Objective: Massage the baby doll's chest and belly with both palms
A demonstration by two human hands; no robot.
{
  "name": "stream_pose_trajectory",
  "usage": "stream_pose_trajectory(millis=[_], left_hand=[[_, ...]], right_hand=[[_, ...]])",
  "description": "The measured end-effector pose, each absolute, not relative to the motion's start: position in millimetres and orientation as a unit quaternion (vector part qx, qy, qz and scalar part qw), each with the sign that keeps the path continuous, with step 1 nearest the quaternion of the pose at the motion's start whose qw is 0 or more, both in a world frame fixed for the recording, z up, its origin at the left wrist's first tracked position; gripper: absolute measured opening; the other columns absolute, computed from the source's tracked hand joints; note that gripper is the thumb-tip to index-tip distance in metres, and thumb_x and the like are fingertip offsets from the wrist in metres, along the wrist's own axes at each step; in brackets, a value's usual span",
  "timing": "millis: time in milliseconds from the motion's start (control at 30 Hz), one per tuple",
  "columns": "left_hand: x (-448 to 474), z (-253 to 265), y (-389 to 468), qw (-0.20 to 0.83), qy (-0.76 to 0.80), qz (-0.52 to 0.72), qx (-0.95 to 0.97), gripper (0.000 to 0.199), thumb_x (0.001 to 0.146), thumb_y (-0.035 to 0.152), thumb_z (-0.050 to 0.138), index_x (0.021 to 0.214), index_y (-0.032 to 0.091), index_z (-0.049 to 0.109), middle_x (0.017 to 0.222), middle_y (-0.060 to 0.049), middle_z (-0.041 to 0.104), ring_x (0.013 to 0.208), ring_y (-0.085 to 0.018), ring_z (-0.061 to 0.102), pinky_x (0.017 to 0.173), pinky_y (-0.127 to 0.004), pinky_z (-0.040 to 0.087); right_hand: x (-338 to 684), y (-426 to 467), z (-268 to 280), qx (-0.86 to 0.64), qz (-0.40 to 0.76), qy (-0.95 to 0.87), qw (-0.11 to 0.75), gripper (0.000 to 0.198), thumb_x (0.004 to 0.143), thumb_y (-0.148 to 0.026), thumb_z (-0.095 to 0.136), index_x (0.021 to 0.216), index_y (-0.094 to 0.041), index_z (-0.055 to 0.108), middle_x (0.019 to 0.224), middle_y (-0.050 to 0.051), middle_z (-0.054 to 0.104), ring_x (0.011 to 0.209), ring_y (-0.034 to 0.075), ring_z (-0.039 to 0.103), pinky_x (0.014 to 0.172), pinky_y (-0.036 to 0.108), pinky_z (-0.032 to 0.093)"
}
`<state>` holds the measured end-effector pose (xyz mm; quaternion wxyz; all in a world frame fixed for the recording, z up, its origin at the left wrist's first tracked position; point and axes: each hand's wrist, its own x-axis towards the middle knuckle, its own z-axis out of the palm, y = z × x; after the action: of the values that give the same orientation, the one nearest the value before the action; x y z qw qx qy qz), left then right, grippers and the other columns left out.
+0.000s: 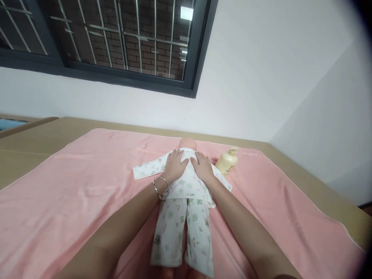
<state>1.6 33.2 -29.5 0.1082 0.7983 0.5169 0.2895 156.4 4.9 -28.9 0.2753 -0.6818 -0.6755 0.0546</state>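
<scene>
A baby doll (188, 144) in a white printed top (186, 186) and matching trousers (171, 232) lies on a pink cloth (95, 174), its head toward the wall. My left hand (174, 166) rests flat on the left side of the top, fingers stretched out; two thin bangles circle that wrist. My right hand (202, 166) lies flat on the right side, fingers pointing toward the doll's head. Both thumbs point inward, a little apart. The doll's face is not visible. Just right of my right hand a pale yellow pump bottle (227, 162) stands tilted in view, near the right sleeve.
The cloth covers most of a wooden table (314, 182), whose bare edges show at the sides and back. Behind it rises a white wall (241, 77) with a dark-framed barred window (128, 38). A wooden-edged thing with blue inside (13, 124) is at far left.
</scene>
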Motion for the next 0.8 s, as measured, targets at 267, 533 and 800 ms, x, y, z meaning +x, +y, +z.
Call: stream_pose_trajectory(millis=[267,533,800], left_hand=[[1,-30,32,0.102,0.523,0.279,0.799,0.054,0.099,0.043,0.04,0.144,0.015,0.045,0.157,-0.013,0.037,0.148,-0.029,0.026,0.121,-0.046,0.02],[7,-23,12,-0.006,0.54,0.257,0.802,0.048,0.1,0.038,0.037,0.138,0.012,0.051,0.147,-0.02,0.048,0.143,-0.035,0.035,0.116,-0.053,0.025],[11,-19,-5,-0.028,0.431,0.272,0.86,0.039,0.092,0.012,0.039,0.124,0.011,0.062,0.134,-0.014,0.062,0.133,-0.025,0.051,0.117,-0.041,0.03]], right_hand=[[159,6,-31,-0.677,0.071,-0.679,0.275,0.058,0.1,-0.048,0.028,0.144,-0.014,0.044,0.153,0.014,0.042,0.146,0.023,0.029,0.12,0.045,0.009],[148,-6,-20,-0.72,0.065,-0.652,0.229,0.062,0.101,-0.048,0.025,0.149,-0.011,0.039,0.157,0.016,0.033,0.148,0.03,0.023,0.119,0.057,0.006],[122,-45,0,-0.64,0.008,-0.751,0.165,0.056,0.091,-0.01,0.035,0.146,-0.001,0.041,0.154,0.019,0.038,0.145,0.025,0.033,0.12,0.036,0.022]])
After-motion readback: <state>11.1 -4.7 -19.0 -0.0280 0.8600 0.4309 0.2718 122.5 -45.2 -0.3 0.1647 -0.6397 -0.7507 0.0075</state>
